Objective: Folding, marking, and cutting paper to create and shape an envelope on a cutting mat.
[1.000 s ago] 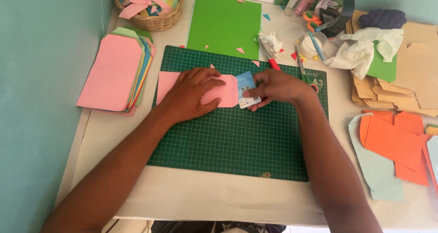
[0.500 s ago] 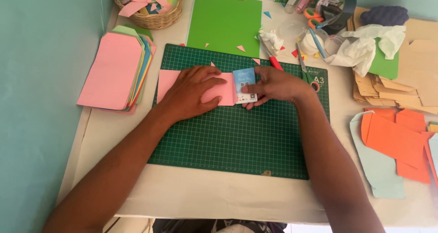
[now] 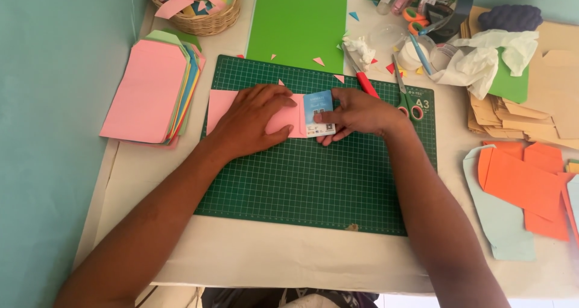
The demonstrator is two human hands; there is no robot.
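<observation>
Head view: a left hand lies flat, fingers spread, pinning a pink paper piece to the green cutting mat, apparently to keep it from sliding. Beside it, the right hand pinches a small blue-and-white card at the paper's right edge. 1 stack of coloured sheets waits at left.

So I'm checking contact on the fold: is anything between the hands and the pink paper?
The left hand lies flat on the pink paper with nothing visible between. The right hand presses a small blue card onto the paper's right edge.
</observation>
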